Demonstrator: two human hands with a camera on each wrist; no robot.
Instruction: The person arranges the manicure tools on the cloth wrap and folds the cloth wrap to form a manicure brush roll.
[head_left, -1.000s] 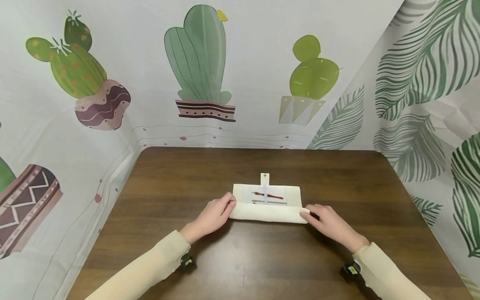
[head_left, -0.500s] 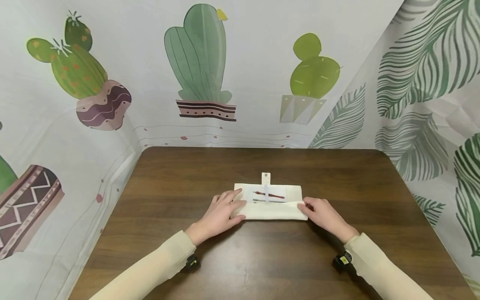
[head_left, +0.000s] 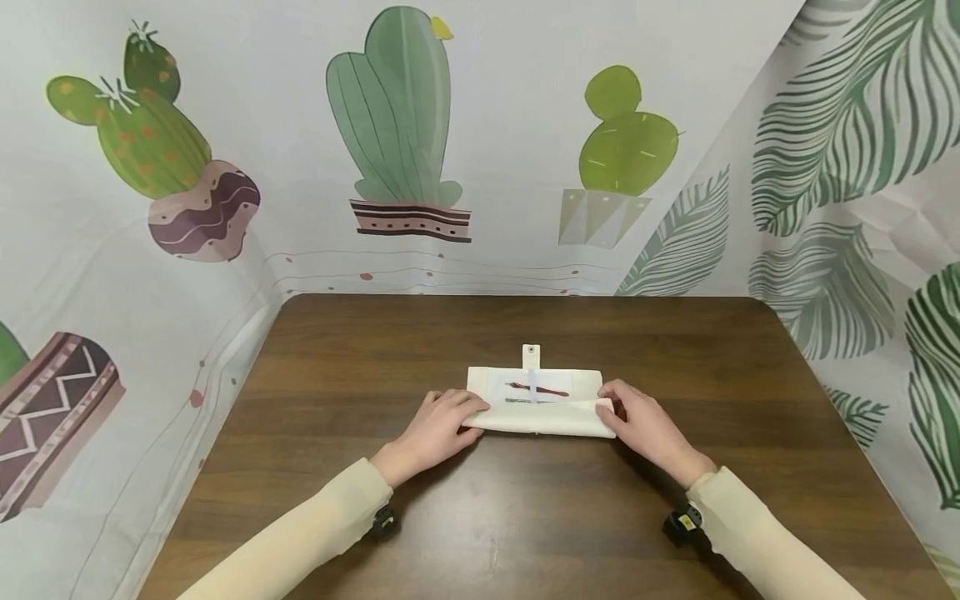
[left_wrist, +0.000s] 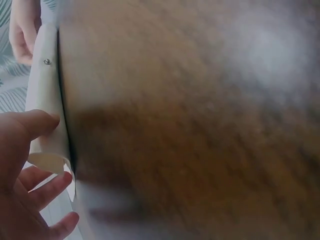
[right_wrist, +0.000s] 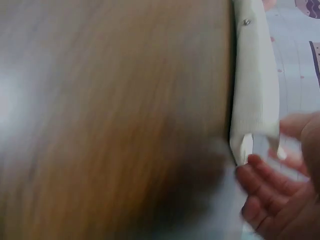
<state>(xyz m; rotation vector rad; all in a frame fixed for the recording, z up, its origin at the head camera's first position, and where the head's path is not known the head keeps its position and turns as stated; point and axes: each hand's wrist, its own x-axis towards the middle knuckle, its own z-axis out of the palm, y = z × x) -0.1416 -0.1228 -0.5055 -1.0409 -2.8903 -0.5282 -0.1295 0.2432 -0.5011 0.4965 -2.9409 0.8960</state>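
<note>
On the table lies a cream tool roll (head_left: 538,419) with its near side folded over toward the back. Under its clear pocket show a slim red-handled tool (head_left: 547,390) and a thin grey tool (head_left: 521,401), the latter partly covered by the fold. My left hand (head_left: 441,423) holds the fold's left end, thumb on the near face and fingers over the top. At the opposite end my right hand (head_left: 642,425) pinches the fold's raised corner between thumb and fingers. The left wrist view shows a metal snap (left_wrist: 47,61) on the near face; the roll's open end (right_wrist: 255,135) appears in the right wrist view.
A strap with a snap (head_left: 531,357) sticks out from the roll's far edge. The brown wooden table (head_left: 360,350) has rounded far corners. Behind it hangs a white cloth (head_left: 517,100) printed with cacti and leaves.
My left hand first spread over the roll's left side, then drew its fingers back onto the fold's end. My right hand shifted slightly inward, and the fold's right corner has risen.
</note>
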